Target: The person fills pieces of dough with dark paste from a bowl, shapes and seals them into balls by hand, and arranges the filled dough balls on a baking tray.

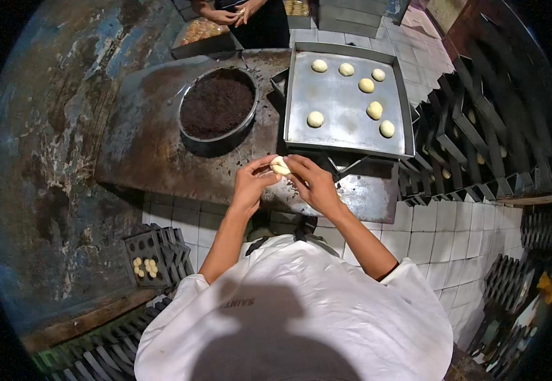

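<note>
Between the fingers of my left hand (250,185) and my right hand (314,183) is a small piece of pale dough (280,166), pinched from both sides above the near edge of the table. Just beyond my left hand stands a round metal pan (183,132) filled with dark brown crumbly filling (217,103). Past my right hand lies a large square metal tray (346,145), raised above the tabletop. Several round dough balls, one of them a dough ball (315,119) nearest my hands, sit spaced apart on it.
Dark crumbs are scattered on the worn table (142,143). Stacked metal trays (460,133) stand at the right, and a smaller stack (155,244) with dough pieces is at lower left. Across the table, another person's hands (231,16) are near a box of baked goods (203,30).
</note>
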The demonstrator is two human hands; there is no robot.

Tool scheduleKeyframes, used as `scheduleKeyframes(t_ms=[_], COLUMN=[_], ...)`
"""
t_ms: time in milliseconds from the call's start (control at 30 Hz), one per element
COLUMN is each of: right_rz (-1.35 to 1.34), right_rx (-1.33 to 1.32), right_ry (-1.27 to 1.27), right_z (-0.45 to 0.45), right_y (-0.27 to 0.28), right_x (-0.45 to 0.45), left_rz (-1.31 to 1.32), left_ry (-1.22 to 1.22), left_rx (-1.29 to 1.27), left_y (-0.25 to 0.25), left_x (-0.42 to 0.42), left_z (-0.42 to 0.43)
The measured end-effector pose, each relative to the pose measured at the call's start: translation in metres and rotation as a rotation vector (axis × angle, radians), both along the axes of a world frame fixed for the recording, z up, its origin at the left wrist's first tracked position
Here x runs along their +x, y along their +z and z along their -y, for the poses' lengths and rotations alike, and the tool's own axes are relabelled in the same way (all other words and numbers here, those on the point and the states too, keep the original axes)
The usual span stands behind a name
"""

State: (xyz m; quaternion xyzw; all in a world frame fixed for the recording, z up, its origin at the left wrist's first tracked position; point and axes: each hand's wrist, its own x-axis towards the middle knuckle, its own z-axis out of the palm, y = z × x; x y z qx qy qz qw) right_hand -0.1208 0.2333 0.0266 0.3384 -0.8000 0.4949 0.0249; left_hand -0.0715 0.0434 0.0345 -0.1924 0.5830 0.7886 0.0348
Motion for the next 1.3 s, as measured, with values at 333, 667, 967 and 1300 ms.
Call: scheduleKeyframes(t_ms=[333, 667, 967, 1300], right_rz=[0.114, 0.707, 0.055, 0.481], right_rx=[-0.116, -0.504, -0.01, -0.338], right_ry=[0.104, -0.03, -0.273, -0.237], right_z=[0.059, 0.137, 0.184, 0.208], right_y=[0.065, 0.087, 0.087, 0.079], right_x=[0.016, 0.031, 0.071, 0.063], left_rz=[-0.385, -0.607, -0.532, -0.535], left_ry=[0.326, 0.013, 0.164, -0.059], left_rx=[0.345, 0.435, 0.516, 0.469], left_y=[0.026, 0.054, 0.032, 0.049], left_x=[0.012, 0.031, 0.034, 0.048], left_z=[0.019, 0.078, 0.117, 0.148])
